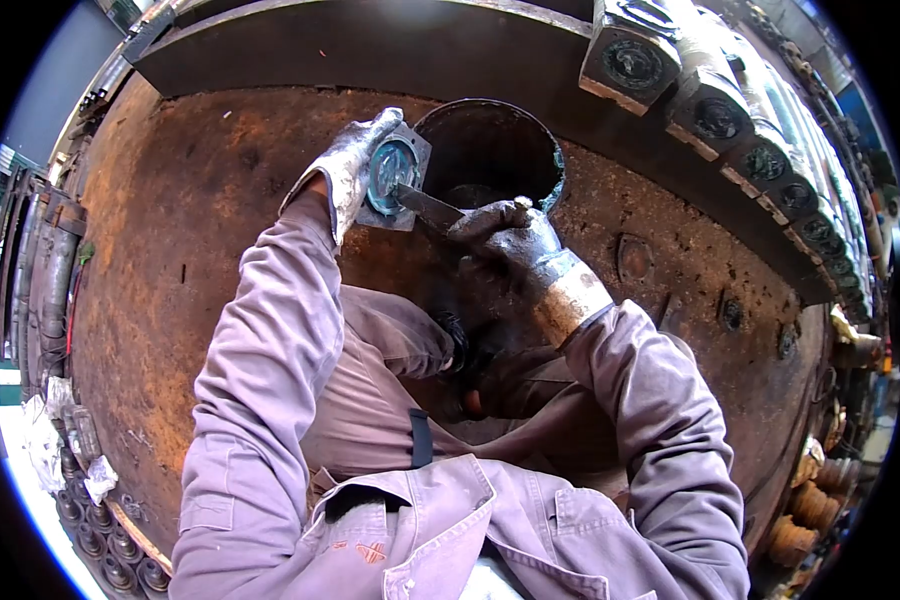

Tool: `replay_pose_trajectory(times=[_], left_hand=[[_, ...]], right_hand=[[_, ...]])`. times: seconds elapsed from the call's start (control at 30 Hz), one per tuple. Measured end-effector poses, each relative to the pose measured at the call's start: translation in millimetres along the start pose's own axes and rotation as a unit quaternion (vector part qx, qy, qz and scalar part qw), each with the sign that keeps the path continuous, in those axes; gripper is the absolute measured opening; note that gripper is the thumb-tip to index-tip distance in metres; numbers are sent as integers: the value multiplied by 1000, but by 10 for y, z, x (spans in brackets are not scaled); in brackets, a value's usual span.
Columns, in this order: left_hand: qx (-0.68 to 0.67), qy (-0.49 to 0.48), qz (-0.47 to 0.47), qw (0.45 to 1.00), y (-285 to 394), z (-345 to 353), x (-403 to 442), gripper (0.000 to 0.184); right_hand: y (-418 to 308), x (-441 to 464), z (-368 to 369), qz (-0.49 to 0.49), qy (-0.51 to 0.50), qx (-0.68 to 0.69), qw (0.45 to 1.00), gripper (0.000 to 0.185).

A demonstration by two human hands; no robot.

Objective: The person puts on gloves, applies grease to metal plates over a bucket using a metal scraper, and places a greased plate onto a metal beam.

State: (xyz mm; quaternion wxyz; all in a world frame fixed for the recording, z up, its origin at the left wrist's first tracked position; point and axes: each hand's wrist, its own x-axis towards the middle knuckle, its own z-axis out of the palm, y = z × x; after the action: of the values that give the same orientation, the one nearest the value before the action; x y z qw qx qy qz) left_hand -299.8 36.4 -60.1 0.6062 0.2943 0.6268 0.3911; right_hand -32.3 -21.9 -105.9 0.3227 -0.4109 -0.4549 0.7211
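In a dirty glove, my left hand grips a square metal plate by its left edge. The plate has a round recess smeared with blue-green grease. My right hand, also gloved, is closed around a flat-bladed scraper. The blade's tip touches the greasy recess at its lower right; the handle is hidden in the glove. Just beyond both hands stands an open dark bucket, with blue-green smears on its right rim.
Rusty metal floor surrounds my crossed legs. A long dark beam runs across the back. Several square-ended rollers with greasy round ends line the right. Cylindrical parts stand at lower left, rusty ones at lower right.
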Motion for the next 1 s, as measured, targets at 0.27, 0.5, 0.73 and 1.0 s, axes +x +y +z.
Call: replay_pose_trajectory(times=[0.27,0.5,0.73,1.0], left_hand=[[5,22,-11,1000,-6,32,-19,57],[0,28,-10,1000,79,200,-397,62],[23,35,-24,999,127,266,-477,59],[-19,4,-56,998,89,172,-364,58]], right_hand=[[155,38,-68,64,26,75,995,35],[68,-195,144,103,-18,261,960,23],[-32,-207,178,99,13,300,949,17],[15,41,-278,68,-4,240,968,29]])
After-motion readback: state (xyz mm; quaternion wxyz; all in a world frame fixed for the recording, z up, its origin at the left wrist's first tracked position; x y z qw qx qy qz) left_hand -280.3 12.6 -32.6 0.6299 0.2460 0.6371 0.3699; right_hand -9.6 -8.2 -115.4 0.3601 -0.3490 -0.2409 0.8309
